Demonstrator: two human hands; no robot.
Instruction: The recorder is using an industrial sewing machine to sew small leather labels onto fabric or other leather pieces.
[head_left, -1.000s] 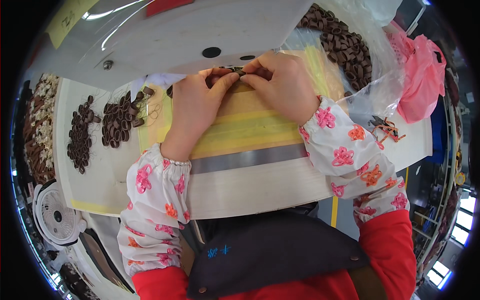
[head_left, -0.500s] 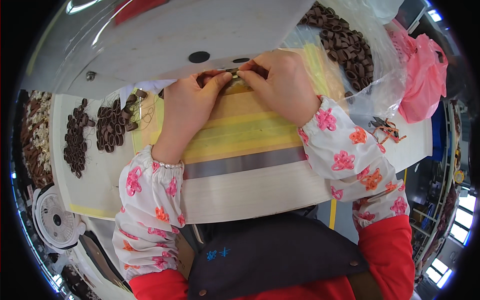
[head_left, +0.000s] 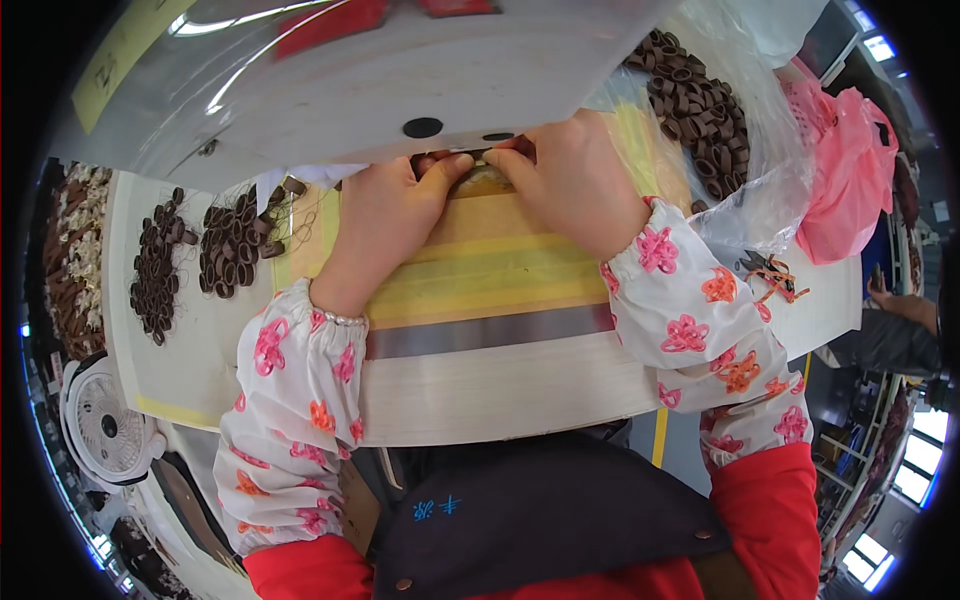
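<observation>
My left hand (head_left: 395, 220) and my right hand (head_left: 572, 185) meet at the lower edge of a pale grey machine housing (head_left: 330, 110). Thumbs and fingertips are pinched together there, close to each other. What they grip is small and mostly hidden by the fingers and the housing, so I cannot make it out. Beneath my wrists lies a work surface covered in yellow and tan tape (head_left: 490, 265). To the left are two clusters of small brown loops (head_left: 232, 245) with loose threads.
On the right, a clear plastic bag (head_left: 770, 190) holds many brown loops (head_left: 705, 120), beside a pink plastic bag (head_left: 850, 175). Small snips (head_left: 755, 263) with orange strips lie below. A white fan (head_left: 108, 425) stands at left. Another person's arm (head_left: 900, 320) shows at far right.
The view has shifted slightly, so the housing sits lower. My hands stay pinched at its edge, with small finger movements. Another person's arm has come into view at far right.
</observation>
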